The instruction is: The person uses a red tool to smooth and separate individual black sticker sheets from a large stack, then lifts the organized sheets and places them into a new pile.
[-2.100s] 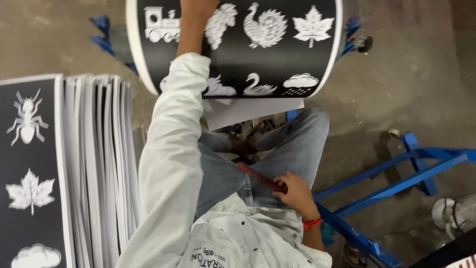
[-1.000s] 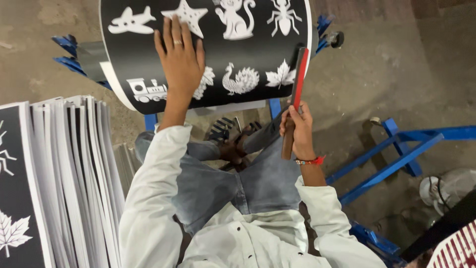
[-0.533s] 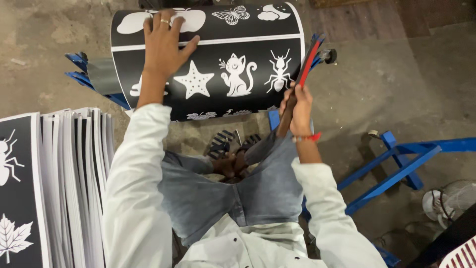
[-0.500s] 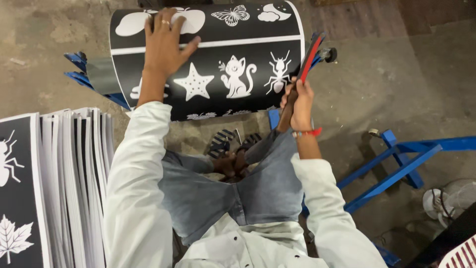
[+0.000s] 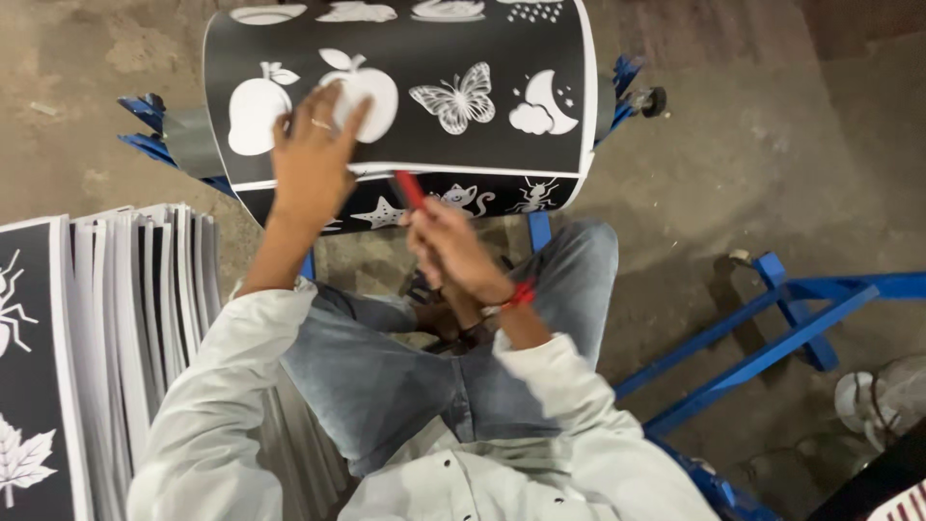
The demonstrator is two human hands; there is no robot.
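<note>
A large roll of black printed sheet (image 5: 463, 145) with white picture shapes lies across a blue stand in front of my knees. My left hand (image 5: 313, 159) rests flat on its top surface, fingers spread over a white apple shape. My right hand (image 5: 453, 253) is closed around a thin red tool (image 5: 410, 189), whose tip points up at the white line where the sheet edge runs across the roll. Below that line, star, cat and ant shapes show.
A tall stack of cut black-and-white sheets (image 5: 106, 328) stands at my left, the nearest one showing an ant and a leaf. A blue metal frame (image 5: 772, 338) stretches across the concrete floor at the right. My legs in jeans fill the middle.
The roll has turned, bringing apple, butterfly and moon shapes on top. My right hand moved the red tool from the roll's right end to its middle front. My left hand stayed flat on the roll.
</note>
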